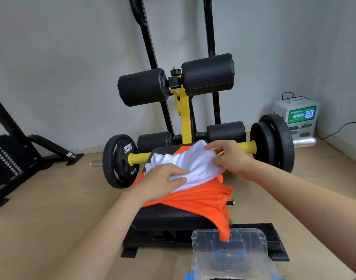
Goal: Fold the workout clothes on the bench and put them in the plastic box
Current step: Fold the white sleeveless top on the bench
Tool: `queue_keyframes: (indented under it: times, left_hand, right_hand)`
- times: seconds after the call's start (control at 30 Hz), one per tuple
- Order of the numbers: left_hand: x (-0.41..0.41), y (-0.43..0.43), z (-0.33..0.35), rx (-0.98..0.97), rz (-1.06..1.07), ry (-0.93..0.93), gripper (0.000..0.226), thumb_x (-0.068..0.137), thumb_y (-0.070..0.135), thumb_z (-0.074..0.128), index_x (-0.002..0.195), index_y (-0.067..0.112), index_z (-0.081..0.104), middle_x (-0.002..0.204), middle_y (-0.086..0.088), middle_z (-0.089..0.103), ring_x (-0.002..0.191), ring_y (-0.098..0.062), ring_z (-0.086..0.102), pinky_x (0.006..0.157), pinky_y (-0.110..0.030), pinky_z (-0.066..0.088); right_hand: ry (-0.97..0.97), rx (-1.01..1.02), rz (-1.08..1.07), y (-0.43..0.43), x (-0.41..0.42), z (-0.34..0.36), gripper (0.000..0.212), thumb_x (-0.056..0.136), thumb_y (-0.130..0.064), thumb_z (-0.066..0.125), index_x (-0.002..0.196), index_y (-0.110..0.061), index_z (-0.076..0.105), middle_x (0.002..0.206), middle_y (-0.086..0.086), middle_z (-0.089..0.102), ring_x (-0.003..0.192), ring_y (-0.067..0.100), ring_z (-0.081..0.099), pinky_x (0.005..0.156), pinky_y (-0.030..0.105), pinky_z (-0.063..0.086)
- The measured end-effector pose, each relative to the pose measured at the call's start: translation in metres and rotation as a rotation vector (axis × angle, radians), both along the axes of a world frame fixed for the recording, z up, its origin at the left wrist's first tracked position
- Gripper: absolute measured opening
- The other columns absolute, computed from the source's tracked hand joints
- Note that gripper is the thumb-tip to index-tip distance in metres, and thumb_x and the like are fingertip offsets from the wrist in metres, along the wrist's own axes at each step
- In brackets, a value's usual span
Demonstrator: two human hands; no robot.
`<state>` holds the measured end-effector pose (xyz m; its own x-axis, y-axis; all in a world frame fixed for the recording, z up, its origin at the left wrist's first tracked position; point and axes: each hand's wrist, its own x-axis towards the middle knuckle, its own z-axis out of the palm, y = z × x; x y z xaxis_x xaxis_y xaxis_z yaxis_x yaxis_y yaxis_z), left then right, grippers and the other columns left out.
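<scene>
Right hand (231, 158) is pinching the white garment (195, 164) at its right edge, mid-frame. Left hand (163, 179) is lying on its left side, fingers near straight; pinching or pressing, can't tell. White is sitting on the orange garment (201, 199) on the bench (165, 218). Best approach: tensioning both edges and lifting it clear of the orange before folding.

A towel (195, 166) lies on a shirt (199, 199) on the bench (169, 218), the shirt's tip hanging into the box (229, 245) before it, with the left plate (118, 160) and right plate (274, 142) flanking and the rollers (207, 74) behind.
</scene>
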<state>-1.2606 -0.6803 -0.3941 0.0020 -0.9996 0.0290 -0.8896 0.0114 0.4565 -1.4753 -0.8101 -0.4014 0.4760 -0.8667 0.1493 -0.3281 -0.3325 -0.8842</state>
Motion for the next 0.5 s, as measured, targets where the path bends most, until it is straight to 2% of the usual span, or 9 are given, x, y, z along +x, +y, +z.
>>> queue_keyframes:
  times: [0.03,0.07,0.1,0.17,0.2,0.27,0.33,0.37,0.5]
  left_hand:
    - [-0.004,0.001,0.001,0.002,-0.005,0.054,0.029,0.1,0.039,0.056,0.123,0.029,0.07,0.118,0.011,0.07,0.107,-0.002,0.06,0.092,-0.015,0.042]
    - [-0.007,0.001,0.001,-0.021,-0.004,0.076,0.026,0.101,0.036,0.055,0.111,0.024,0.075,0.098,-0.001,0.073,0.085,-0.01,0.061,0.077,-0.021,0.044]
    - [-0.008,0.001,0.001,-0.07,0.01,0.063,0.03,0.101,0.034,0.054,0.097,0.016,0.077,0.08,-0.013,0.066,0.066,-0.015,0.05,0.065,-0.027,0.04]
    - [-0.008,-0.001,-0.002,-0.163,0.083,-0.047,0.031,0.097,0.03,0.054,0.082,0.011,0.073,0.061,-0.012,0.054,0.055,-0.013,0.038,0.055,-0.03,0.034]
    - [-0.007,-0.001,-0.004,-0.19,0.117,-0.094,0.027,0.095,0.029,0.056,0.08,0.017,0.075,0.06,-0.002,0.059,0.058,-0.012,0.045,0.056,-0.03,0.039]
    - [-0.007,0.0,-0.007,-0.221,0.109,-0.103,0.017,0.093,0.031,0.062,0.093,0.029,0.079,0.093,0.013,0.074,0.089,-0.008,0.063,0.077,-0.033,0.052]
    - [-0.008,0.0,-0.011,-0.228,0.04,-0.11,0.021,0.095,0.032,0.063,0.111,0.03,0.077,0.125,0.013,0.068,0.121,-0.008,0.056,0.099,-0.032,0.045]
    - [-0.008,0.0,-0.012,-0.214,0.028,-0.141,0.025,0.097,0.034,0.06,0.118,0.032,0.073,0.136,0.01,0.062,0.131,-0.011,0.049,0.102,-0.03,0.04]
    - [-0.007,0.0,-0.016,-0.094,0.117,-0.19,0.034,0.101,0.045,0.05,0.135,0.044,0.058,0.16,0.006,0.035,0.144,-0.024,0.028,0.11,-0.036,0.028]
  right_hand:
    - [-0.033,0.004,-0.021,-0.002,-0.002,0.001,0.046,0.08,0.01,0.053,0.111,-0.02,0.069,0.088,0.002,0.059,0.067,0.015,0.053,0.057,0.025,0.043]
    - [-0.058,0.007,-0.039,-0.004,-0.004,0.002,0.043,0.081,0.009,0.054,0.11,-0.019,0.07,0.089,0.003,0.06,0.068,0.014,0.053,0.058,0.024,0.044]
    - [-0.065,0.012,-0.053,-0.005,-0.007,0.002,0.04,0.083,0.007,0.055,0.11,-0.018,0.07,0.088,0.004,0.059,0.068,0.013,0.053,0.058,0.023,0.044]
    - [-0.033,0.042,-0.061,-0.007,-0.01,-0.002,0.037,0.085,0.006,0.054,0.113,-0.014,0.07,0.083,0.005,0.056,0.065,0.013,0.05,0.054,0.021,0.043]
    - [-0.01,0.069,-0.055,-0.007,-0.011,-0.005,0.037,0.086,0.005,0.054,0.115,-0.012,0.069,0.08,0.004,0.054,0.063,0.014,0.049,0.052,0.022,0.041]
    - [0.022,0.149,-0.038,-0.006,-0.012,-0.009,0.038,0.088,0.002,0.053,0.122,-0.012,0.065,0.08,0.005,0.053,0.065,0.017,0.05,0.053,0.025,0.042]
    - [0.031,0.266,-0.046,-0.004,-0.013,-0.01,0.036,0.09,-0.008,0.057,0.124,-0.019,0.059,0.089,0.007,0.059,0.07,0.021,0.056,0.057,0.026,0.046]
    - [0.038,0.329,-0.06,-0.003,-0.013,-0.01,0.035,0.09,-0.014,0.06,0.124,-0.022,0.056,0.092,0.007,0.06,0.071,0.022,0.057,0.057,0.025,0.047]
    - [0.098,0.512,-0.055,-0.001,-0.017,-0.011,0.024,0.087,-0.027,0.071,0.101,-0.009,0.063,0.088,0.009,0.063,0.07,0.021,0.06,0.059,0.027,0.053]
